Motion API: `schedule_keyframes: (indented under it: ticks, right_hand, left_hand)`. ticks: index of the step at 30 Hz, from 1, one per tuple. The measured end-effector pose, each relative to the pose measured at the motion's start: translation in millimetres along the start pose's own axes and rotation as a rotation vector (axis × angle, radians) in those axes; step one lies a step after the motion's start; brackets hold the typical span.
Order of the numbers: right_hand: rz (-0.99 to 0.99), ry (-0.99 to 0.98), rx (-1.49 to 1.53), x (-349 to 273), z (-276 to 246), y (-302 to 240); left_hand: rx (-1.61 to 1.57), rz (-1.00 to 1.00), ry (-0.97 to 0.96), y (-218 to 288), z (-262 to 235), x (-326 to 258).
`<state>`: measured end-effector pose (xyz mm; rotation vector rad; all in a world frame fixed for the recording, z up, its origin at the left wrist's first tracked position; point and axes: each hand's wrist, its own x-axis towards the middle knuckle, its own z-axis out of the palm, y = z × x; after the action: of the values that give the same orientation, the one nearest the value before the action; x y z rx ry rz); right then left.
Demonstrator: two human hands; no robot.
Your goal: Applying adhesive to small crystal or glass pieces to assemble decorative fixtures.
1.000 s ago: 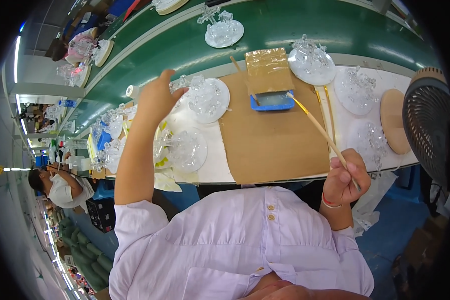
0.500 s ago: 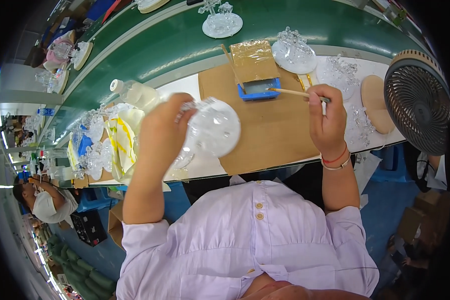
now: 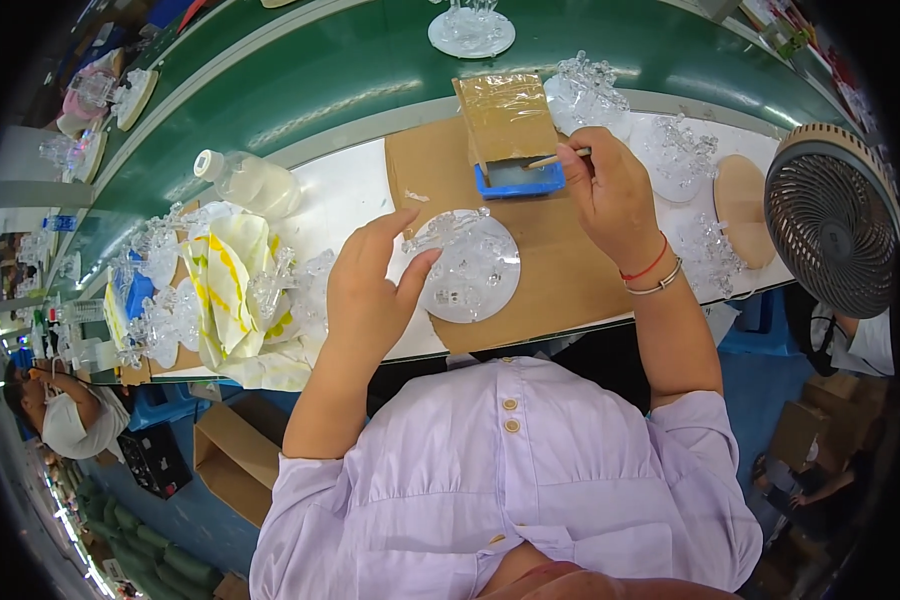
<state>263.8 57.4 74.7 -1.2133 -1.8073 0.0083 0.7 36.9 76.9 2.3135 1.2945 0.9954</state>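
A round white disc [image 3: 485, 285] bearing clear plastic pieces lies on the brown cardboard sheet [image 3: 560, 290] in front of me. My left hand [image 3: 370, 285] is at its left side, thumb and forefinger apart near the clear pieces; whether the fingertips touch them I cannot tell. Pinched in my right hand [image 3: 615, 200] is a thin wooden-handled brush [image 3: 543, 162], its tip over a small blue tray [image 3: 520, 183]. A taped cardboard flap [image 3: 510, 115] covers the tray's far part and hides some of what is inside.
Left of the cardboard stand a capped bottle [image 3: 255, 185] of pale liquid and a crumpled yellow-and-white cloth [image 3: 232, 285] among clear pieces. More clear-topped discs [image 3: 682, 165] are at the right, with a tan oval board [image 3: 743, 210] and a fan [image 3: 838, 220]. A green belt [image 3: 360, 75] runs behind.
My left hand has lowered the disc onto the cardboard and its fingers have spread. My right hand has moved left, closer to the blue tray, with the brush. The disc on the belt has shifted right.
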Motion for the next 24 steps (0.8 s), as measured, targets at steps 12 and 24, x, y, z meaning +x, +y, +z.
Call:
schedule_keyframes:
  ticks: [12, 24]
  right_hand:
    - [0.188, 0.102, 0.035, 0, -6, -2]
    - [0.168, 0.137, 0.034, -1, -1, 4]
  left_hand:
    - [-0.139, -0.076, 0.064, -13, 5, -25]
    - [-0.184, -0.089, 0.116, -12, 13, -21]
